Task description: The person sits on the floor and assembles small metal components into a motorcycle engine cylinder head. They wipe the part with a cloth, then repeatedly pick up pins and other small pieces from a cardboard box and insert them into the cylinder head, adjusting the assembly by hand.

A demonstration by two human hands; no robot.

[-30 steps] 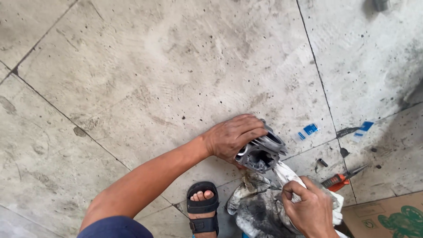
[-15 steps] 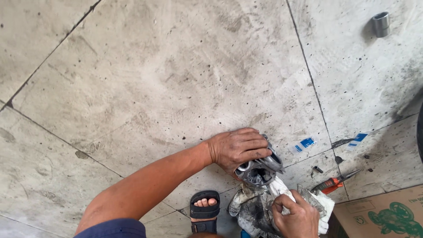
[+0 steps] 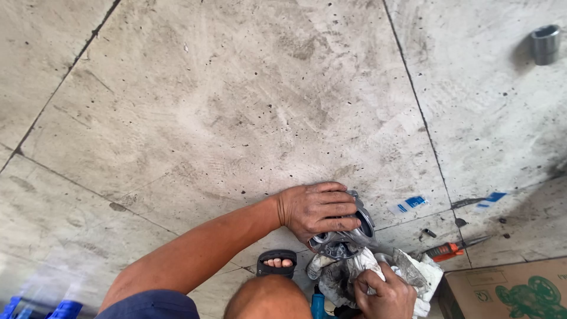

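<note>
We look down on a grey concrete floor (image 3: 248, 118) crossed by thin joint lines. Low in the view, our left hand (image 3: 316, 210) lies over a greasy metal engine part (image 3: 348, 233), its fingers (image 3: 336, 207) spread and curled round the top of the part, gripping it. The part sits just above the floor, right in front of us, between our two hands. Our right hand (image 3: 384, 292) is below it at the bottom edge of the view, its fingers clenched round a dirty white rag (image 3: 407, 274) that is bunched up against the underside of the part.

Just left of the rag, toes in a black sandal (image 3: 276, 263) rest on the floor. To the right of the part lie a screwdriver (image 3: 452, 249) with an orange handle, a small dark bolt (image 3: 430, 233), and two scraps of blue and white paper (image 3: 409, 204). A brown cardboard box (image 3: 511, 289) with a green print fills the lower right corner. Far off at the upper right stands a short metal sleeve (image 3: 544, 42).
</note>
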